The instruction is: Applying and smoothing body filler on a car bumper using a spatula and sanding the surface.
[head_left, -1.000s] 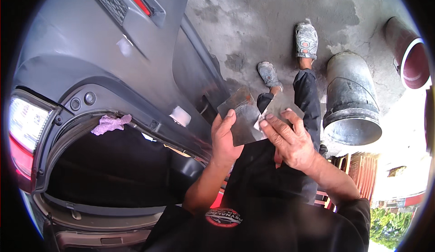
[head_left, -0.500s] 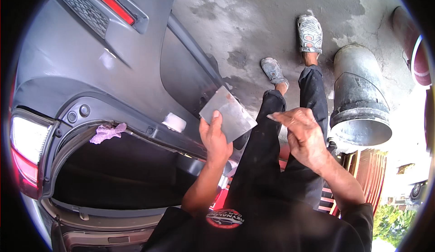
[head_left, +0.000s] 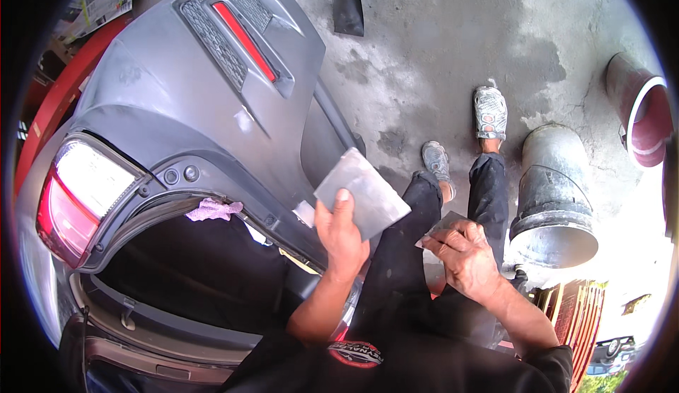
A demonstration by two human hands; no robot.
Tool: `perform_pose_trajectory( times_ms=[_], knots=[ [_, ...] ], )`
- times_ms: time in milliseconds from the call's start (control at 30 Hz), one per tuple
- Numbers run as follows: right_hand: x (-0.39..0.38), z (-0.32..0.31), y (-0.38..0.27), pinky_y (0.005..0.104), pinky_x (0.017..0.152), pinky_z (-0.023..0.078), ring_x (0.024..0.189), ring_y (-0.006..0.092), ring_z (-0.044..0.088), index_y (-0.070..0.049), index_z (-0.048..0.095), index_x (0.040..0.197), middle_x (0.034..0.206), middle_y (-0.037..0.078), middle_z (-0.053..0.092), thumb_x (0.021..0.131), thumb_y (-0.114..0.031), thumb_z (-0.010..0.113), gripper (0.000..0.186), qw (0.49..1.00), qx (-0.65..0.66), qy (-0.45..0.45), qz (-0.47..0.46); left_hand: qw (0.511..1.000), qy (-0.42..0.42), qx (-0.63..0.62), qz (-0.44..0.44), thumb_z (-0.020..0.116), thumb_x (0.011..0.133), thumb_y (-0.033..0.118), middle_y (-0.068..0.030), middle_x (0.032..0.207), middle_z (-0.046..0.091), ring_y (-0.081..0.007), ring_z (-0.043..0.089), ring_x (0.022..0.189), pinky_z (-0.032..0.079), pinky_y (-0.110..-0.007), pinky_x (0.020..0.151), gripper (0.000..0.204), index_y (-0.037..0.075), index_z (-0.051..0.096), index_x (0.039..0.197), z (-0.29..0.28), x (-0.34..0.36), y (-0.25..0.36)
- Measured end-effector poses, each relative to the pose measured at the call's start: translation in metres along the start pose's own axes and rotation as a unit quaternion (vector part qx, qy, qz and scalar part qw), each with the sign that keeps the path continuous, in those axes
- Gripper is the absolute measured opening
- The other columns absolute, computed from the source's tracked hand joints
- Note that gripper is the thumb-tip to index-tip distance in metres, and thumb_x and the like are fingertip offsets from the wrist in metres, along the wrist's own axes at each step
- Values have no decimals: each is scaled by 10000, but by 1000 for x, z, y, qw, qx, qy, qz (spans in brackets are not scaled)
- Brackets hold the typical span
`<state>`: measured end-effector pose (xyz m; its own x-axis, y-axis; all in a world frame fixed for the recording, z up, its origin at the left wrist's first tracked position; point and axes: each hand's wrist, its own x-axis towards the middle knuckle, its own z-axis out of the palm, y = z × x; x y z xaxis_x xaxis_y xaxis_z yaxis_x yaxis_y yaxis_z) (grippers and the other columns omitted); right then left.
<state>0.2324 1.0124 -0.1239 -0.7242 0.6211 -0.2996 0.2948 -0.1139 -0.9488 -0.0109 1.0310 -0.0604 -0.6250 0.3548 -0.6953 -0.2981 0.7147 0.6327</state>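
Observation:
My left hand (head_left: 343, 237) grips a flat, square grey plate (head_left: 378, 198), thumb on top and the other fingers hidden beneath it. To its right, my right hand (head_left: 463, 259) pinches a thin, dark grey flat blade (head_left: 448, 220), apart from the plate. Left of both hands is a car's grey rear bumper (head_left: 283, 145) with a long red reflector (head_left: 244, 39) and a small pale patch (head_left: 244, 120). A white patch or block (head_left: 304, 213), too unclear to name, shows on the bumper's edge beside my left hand.
A purple cloth (head_left: 214, 210) lies on the rim of the open boot (head_left: 205, 280), near the tail light (head_left: 81, 195). On the concrete floor (head_left: 438, 39) are a grey bucket (head_left: 555, 181) lying on its side, a reddish bucket (head_left: 636, 103) and a dark square sheet (head_left: 348, 16).
The view has shifted, so the car and floor sit lower and the car further right. In my right hand the blade's flat face now shows. My left hand still holds the plate.

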Motion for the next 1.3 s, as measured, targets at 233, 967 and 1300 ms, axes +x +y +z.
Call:
perform_pose_trajectory(
  times_ms=[233,967,1300],
  knots=[
    [91,-103,-23,374,887,578,968,339,756,8,727,1304,1100,172,767,946,120,647,384,966,160,162,124,995,-73,25,-61,601,1128,148,-84,1264,708,-160,664,1149,519,-331,1026,315,-28,624,1388,-28,-13,-29],
    [357,-211,-7,305,784,563,815,119,692,-35,799,1268,884,96,776,939,-54,686,348,935,220,153,234,973,-112,-43,-198,640,1121,158,-46,1252,706,-125,653,1124,513,-309,1017,277,19,644,1361,60,131,91],
    [432,-238,85,353,843,595,839,192,739,-108,819,1287,936,115,812,946,-95,668,372,915,293,97,258,901,-209,315,-215,646,1122,339,-174,1028,695,-247,639,949,515,-395,865,435,-85,635,1220,184,110,41]
  ],
)
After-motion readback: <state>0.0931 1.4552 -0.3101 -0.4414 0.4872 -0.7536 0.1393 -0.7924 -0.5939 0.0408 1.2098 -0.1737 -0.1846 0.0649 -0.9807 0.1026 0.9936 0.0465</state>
